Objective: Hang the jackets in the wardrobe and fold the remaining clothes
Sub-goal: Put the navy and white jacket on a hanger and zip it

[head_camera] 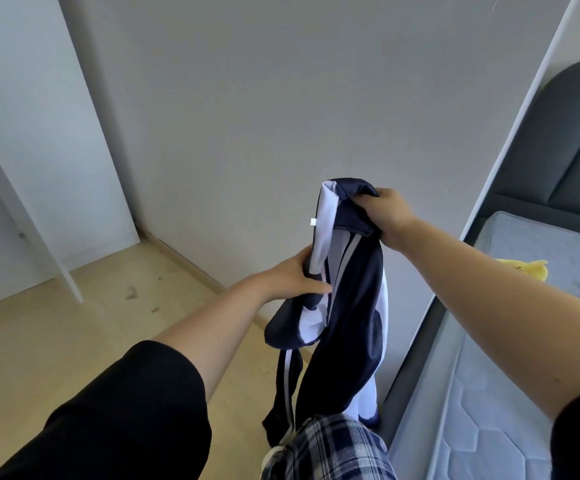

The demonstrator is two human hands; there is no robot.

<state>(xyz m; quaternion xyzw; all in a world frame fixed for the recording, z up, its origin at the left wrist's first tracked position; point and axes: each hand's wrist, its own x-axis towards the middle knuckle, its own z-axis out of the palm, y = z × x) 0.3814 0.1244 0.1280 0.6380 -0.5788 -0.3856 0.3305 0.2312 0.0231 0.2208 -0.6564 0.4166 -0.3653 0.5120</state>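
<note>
I see jacket (pixel 347 306): smooth navy shell, white lining, grey stripes, toothed zipper edge, hanging limp in front of grey wall | right hand (pixel 387 213) fingers curled, gripping bunched collar | left hand (pixel 295 277) pinching front edge lower down | quilted mattress (pixel 489 393) at right, padded dark headboard (pixel 558 140)

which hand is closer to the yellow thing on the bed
Right. The right hand grips the jacket top, nearer the yellow thing; the left hand holds it farther left.

Readable text: none was found.
Tag on jacket (pixel 345 306): a small white tag (pixel 313 222) was seen, blank.
</note>
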